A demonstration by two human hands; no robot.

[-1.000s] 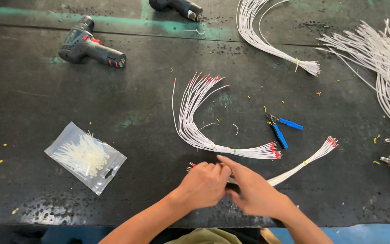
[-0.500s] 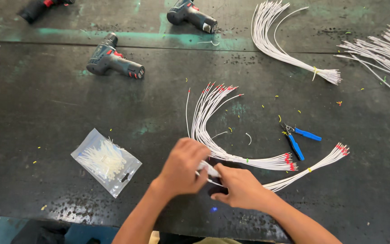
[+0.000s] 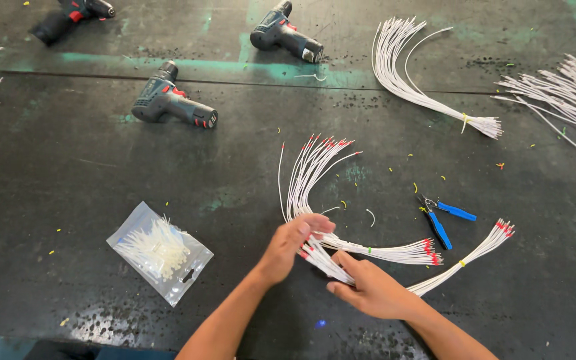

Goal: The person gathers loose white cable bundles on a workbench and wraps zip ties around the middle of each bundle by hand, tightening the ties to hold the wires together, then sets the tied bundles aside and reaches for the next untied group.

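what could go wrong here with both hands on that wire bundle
The left hand and right hand grip only one end of the wire bundle, so loose wires may slip out. Its far end lies beside the curved bundle, and the two could tangle. The cutters lie close by.

Dark, scuffed worktable (image 3: 68, 173) with worn green paint streaks
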